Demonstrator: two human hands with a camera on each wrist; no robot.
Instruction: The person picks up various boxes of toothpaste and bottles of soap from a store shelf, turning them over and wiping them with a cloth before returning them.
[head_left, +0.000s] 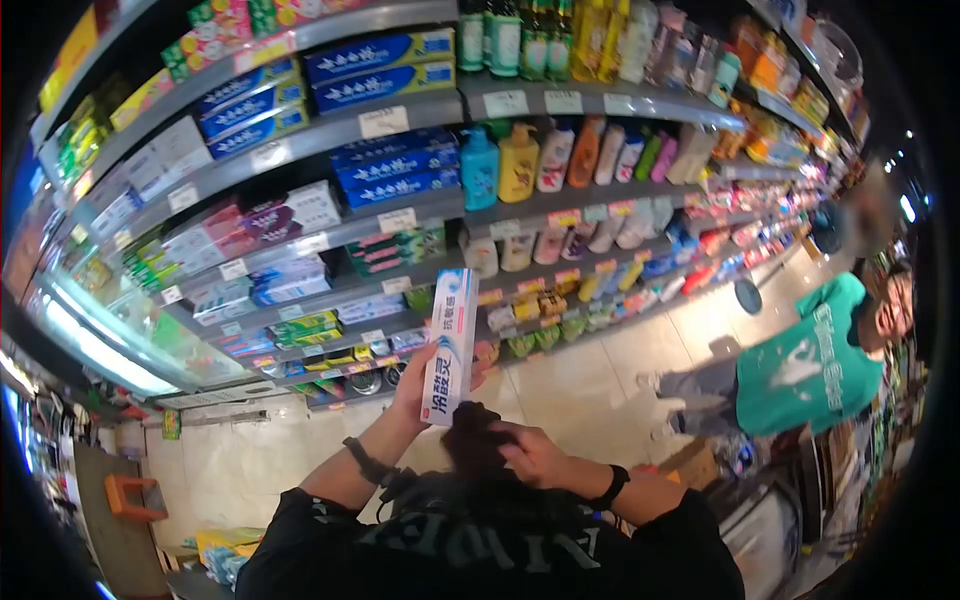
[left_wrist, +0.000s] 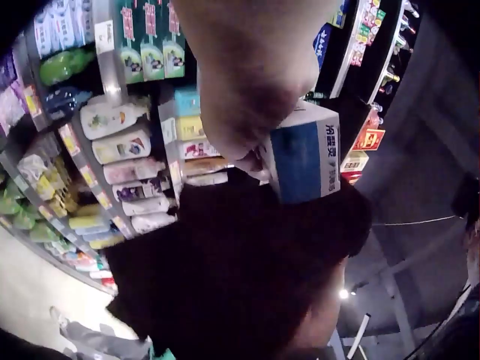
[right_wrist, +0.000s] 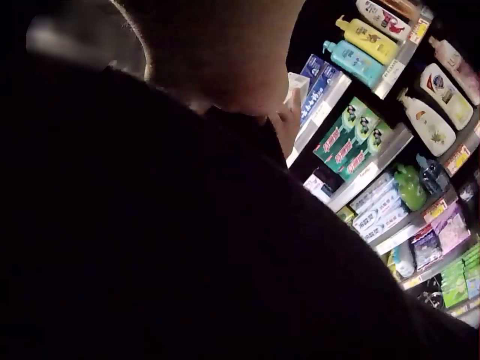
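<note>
My left hand (head_left: 413, 388) grips a tall white and blue toothpaste box (head_left: 450, 345) by its lower end and holds it upright in front of the store shelves. In the left wrist view the hand (left_wrist: 255, 82) fills the top and the box (left_wrist: 304, 154) juts out below it. My right hand (head_left: 535, 455), a black band on its wrist, rests with its fingers laid over a dark, hair-like mass (head_left: 468, 432) just under the box. The right wrist view is mostly dark fabric, with the right hand (right_wrist: 217, 52) at the top edge.
Grey shelves (head_left: 420, 110) run across the view, stocked with blue toothpaste boxes (head_left: 380, 70) and coloured bottles (head_left: 518, 165). A person in a green shirt (head_left: 810, 365) stands in the aisle to the right. An orange stool (head_left: 135, 495) sits at the lower left on the pale tiled floor (head_left: 580, 390).
</note>
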